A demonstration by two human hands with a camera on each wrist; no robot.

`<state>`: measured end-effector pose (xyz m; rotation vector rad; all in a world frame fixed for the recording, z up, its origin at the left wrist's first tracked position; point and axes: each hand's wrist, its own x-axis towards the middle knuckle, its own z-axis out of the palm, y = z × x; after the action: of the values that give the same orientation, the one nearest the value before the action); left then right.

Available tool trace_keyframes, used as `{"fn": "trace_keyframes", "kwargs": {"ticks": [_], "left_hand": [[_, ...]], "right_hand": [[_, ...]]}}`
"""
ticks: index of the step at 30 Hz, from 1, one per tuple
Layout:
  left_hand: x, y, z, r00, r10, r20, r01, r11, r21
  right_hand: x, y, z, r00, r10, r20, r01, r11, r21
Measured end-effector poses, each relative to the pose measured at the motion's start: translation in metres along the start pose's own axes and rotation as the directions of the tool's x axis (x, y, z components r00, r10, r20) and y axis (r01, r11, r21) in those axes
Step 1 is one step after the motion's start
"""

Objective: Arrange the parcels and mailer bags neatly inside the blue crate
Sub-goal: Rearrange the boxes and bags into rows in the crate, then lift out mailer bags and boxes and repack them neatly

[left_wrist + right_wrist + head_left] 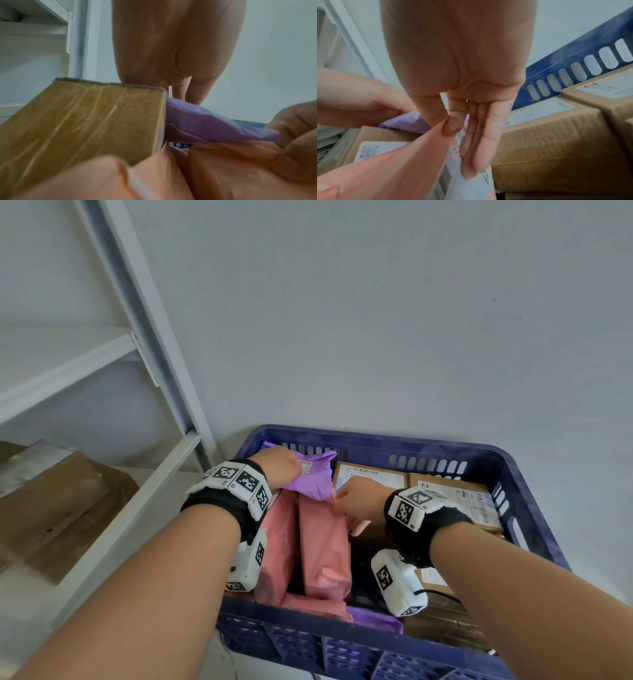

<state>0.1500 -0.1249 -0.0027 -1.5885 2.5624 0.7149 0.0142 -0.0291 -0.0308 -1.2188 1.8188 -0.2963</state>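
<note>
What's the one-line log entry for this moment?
phase: handling parcels in blue crate | left hand: holds purple mailer | right hand: pinches pink mailer top edge | nearby: cardboard boxes

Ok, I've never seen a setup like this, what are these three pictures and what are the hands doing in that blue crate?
No machine here: a person wears three cameras. The wide picture comes from the head, the two close ones from the wrists, looking along each palm. The crate holds boxes, a purple bag and pink bags. The left hand holds the purple bag; the right hand pinches one pink bag between thumb and forefinger.
</note>
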Motion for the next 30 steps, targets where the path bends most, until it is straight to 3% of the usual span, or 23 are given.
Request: {"fn": "trace_keyframes", "kwargs": {"ticks": [6, 11, 16, 20, 25, 30], "left_hand": [[-0.005, 0.003, -0.001, 0.999, 0.004, -0.041, -0.006, 0.999, -0.041], [-0.006, 0.006, 0.0, 0.988, 0.066, 0.137, -0.039, 0.98, -0.193], [-0.013, -0.007, 0.002, 0.999, 0.028, 0.033, -0.034, 0.978, 0.207], [-0.011, -0.009, -0.002, 0.997, -0.036, -0.062, 0.051, 0.962, 0.269], [-0.019, -0.012, -0.018, 0.982, -0.183, -0.039, 0.186, 0.941, 0.281], [-0.031, -0.013, -0.02, 0.974, -0.21, 0.089, 0.185, 0.955, 0.23]], "right_hand": [[-0.005, -0.005, -0.013, 0.98, -0.086, -0.18, 0.101, 0.992, 0.076], [-0.009, -0.005, -0.021, 0.967, -0.121, -0.226, 0.146, 0.984, 0.099], [-0.011, -0.003, -0.019, 0.943, -0.132, -0.306, 0.148, 0.988, 0.032], [-0.016, -0.003, -0.02, 0.905, -0.123, -0.408, 0.08, 0.989, -0.123], [-0.013, -0.004, -0.004, 0.912, -0.093, -0.399, 0.031, 0.987, -0.159], [-0.006, -0.004, 0.014, 0.975, 0.019, -0.22, -0.005, 0.998, 0.068]]}}
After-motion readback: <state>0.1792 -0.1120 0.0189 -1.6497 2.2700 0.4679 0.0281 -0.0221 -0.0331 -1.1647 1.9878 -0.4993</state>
